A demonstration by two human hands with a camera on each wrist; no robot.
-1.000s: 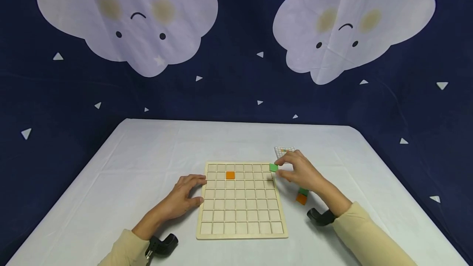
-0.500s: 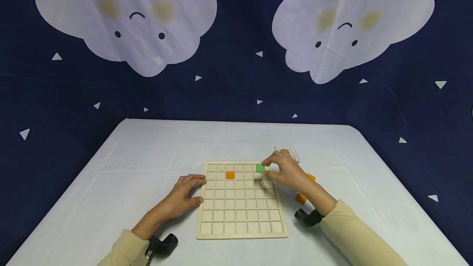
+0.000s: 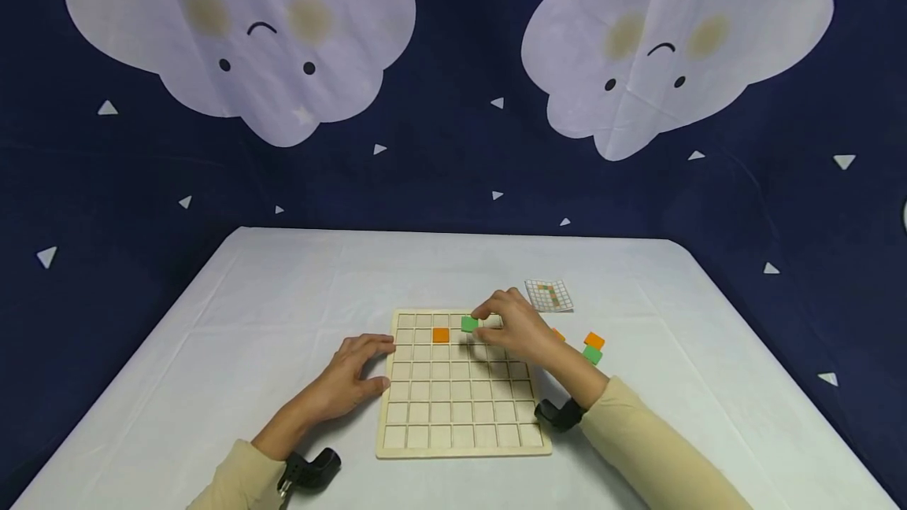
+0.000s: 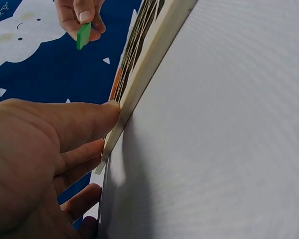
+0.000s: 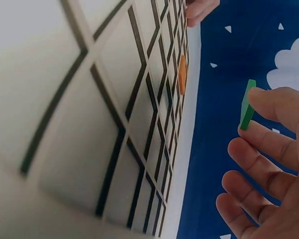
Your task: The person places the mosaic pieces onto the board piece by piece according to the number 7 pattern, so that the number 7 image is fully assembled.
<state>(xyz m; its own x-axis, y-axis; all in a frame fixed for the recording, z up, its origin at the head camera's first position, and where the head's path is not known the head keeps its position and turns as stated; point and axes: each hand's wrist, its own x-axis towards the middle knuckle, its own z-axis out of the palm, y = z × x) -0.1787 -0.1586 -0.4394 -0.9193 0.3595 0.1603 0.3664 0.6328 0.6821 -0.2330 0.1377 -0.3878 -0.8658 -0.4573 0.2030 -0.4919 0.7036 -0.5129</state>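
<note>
My right hand (image 3: 516, 327) pinches a green square tile (image 3: 469, 324) between thumb and index finger, held above the far rows of a wooden grid board (image 3: 432, 393). In the right wrist view the green tile (image 5: 248, 105) is seen edge-on, raised off the board. An orange tile (image 3: 441, 335) sits in a cell of the second row from the far edge, left of the pinched tile. My left hand (image 3: 342, 381) rests at the board's left edge, fingers and thumb touching the frame. The left wrist view shows its thumb (image 4: 84, 122) against the board's side.
A small printed card (image 3: 549, 296) with a coloured grid pattern lies behind the board's right corner. Right of the board lie a loose orange tile (image 3: 594, 340) and a green tile (image 3: 592, 354); another orange one is partly hidden by the right arm. A white cloth (image 3: 298, 282) covers the table.
My right hand has carried the green tile leftward from the board's far right corner to over its middle columns. The left hand and the board have stayed put.
</note>
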